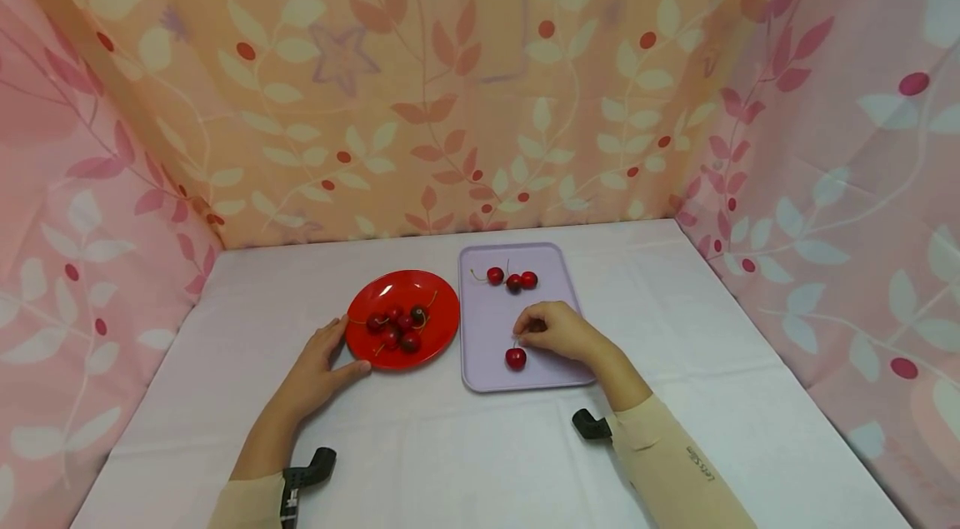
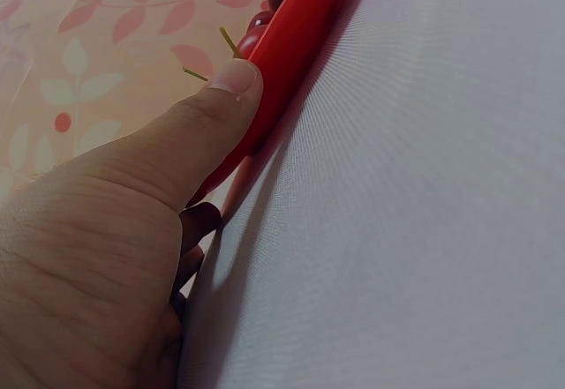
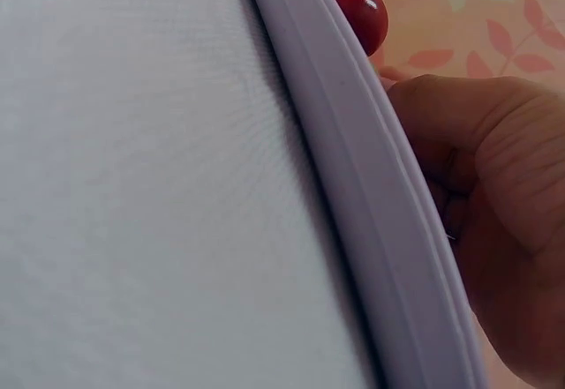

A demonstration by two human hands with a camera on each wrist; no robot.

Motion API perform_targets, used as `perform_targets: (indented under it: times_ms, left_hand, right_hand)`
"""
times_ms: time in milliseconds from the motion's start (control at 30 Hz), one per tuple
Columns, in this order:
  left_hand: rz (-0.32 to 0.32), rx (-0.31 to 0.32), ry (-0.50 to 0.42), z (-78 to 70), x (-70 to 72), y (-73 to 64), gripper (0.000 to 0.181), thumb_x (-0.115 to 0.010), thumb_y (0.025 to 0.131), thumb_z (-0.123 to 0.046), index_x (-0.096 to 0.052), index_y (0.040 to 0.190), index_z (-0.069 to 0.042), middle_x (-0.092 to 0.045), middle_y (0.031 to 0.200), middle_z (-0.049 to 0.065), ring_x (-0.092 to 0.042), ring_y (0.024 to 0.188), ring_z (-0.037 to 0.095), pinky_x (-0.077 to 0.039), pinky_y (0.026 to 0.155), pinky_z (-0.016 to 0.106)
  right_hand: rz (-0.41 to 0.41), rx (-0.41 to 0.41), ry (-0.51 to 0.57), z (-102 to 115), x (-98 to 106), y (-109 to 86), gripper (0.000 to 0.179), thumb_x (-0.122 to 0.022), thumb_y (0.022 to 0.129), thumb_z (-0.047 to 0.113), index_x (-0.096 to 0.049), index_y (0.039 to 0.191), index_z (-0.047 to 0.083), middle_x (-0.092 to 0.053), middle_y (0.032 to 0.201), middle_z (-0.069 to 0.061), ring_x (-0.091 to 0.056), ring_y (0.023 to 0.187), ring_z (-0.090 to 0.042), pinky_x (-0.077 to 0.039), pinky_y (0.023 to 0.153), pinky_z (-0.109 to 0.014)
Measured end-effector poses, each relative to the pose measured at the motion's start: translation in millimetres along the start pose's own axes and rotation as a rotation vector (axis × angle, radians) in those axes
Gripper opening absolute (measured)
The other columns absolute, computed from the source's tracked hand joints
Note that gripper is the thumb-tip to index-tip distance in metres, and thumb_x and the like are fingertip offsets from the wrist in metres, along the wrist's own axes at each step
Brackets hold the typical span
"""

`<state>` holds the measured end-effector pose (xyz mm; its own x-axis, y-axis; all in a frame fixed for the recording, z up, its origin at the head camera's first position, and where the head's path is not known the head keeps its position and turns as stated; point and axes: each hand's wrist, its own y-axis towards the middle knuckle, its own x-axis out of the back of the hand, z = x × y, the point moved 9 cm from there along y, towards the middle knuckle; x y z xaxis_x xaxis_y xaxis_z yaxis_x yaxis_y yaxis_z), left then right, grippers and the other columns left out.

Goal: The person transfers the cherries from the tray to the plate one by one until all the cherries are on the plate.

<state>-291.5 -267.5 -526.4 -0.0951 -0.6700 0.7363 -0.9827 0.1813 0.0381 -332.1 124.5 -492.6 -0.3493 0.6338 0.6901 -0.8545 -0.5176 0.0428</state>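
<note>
In the head view my right hand [image 1: 555,329] is over the lavender tray [image 1: 487,346], its thumb and fingertips pinching the stem of a red cherry [image 1: 515,358]. The cherry is just below the fingertips; whether it touches the tray cannot be told. The right wrist view shows this cherry [image 3: 357,10] beyond the tray's raised rim [image 3: 353,160]. My left hand [image 1: 315,375] rests beside the red plate [image 1: 382,291], fingers and thumb spread along its left edge. In the left wrist view the thumb [image 2: 203,115] touches the plate's rim [image 2: 296,45]. Several stemmed cherries [image 1: 393,335] lie on the plate.
Three more cherries [image 1: 513,283] lie near the tray's far end. Plate and tray stand side by side on a white tablecloth [image 1: 420,454]. Patterned curtains [image 1: 420,96] close off the back and both sides. A black wrist mount [image 1: 318,466] is on each forearm.
</note>
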Motion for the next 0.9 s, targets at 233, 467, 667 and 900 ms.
perform_targets:
  times_ms: [233,467,667,900]
  left_hand:
    - [0.006,-0.003,0.002,-0.4,-0.3,0.7,0.103,-0.077,0.084,-0.058,-0.026,0.164,-0.019,-0.028,0.167,0.017,-0.015,0.155,0.045,-0.019,0.118,0.073]
    - [0.003,-0.015,-0.002,-2.0,0.6,2.0,0.102,-0.079,0.084,-0.056,-0.027,0.164,-0.018,-0.03,0.167,0.018,-0.016,0.155,0.045,-0.017,0.12,0.072]
    - [0.005,-0.002,-0.006,0.3,0.1,1.9,0.103,-0.078,0.083,-0.057,-0.026,0.164,-0.02,-0.029,0.167,0.017,-0.015,0.155,0.045,-0.018,0.119,0.073]
    - [0.0,-0.01,-0.012,-0.5,0.1,1.9,0.102,-0.078,0.083,-0.057,-0.026,0.164,-0.021,-0.029,0.167,0.016,-0.014,0.156,0.044,-0.017,0.119,0.072]
  right_hand:
    - [-0.069,0.007,0.026,3.0,9.7,-2.5,0.01,-0.081,0.088,0.013,-0.076,0.092,0.021,-0.07,0.084,0.008,-0.06,0.079,-0.012,-0.051,0.07,-0.024]
    - [-0.117,0.027,0.05,6.2,15.5,-0.5,0.011,-0.082,0.087,0.013,-0.076,0.089,0.022,-0.069,0.082,0.007,-0.058,0.075,-0.014,-0.048,0.065,-0.024]
    - [-0.156,0.024,0.081,7.0,19.4,-0.2,0.007,-0.081,0.087,0.011,-0.077,0.089,0.015,-0.07,0.085,0.006,-0.059,0.077,-0.016,-0.049,0.067,-0.024]
    - [-0.197,0.028,0.083,8.8,23.5,-0.9,0.004,-0.08,0.087,0.009,-0.077,0.09,0.01,-0.072,0.086,0.004,-0.059,0.077,-0.016,-0.05,0.067,-0.024]
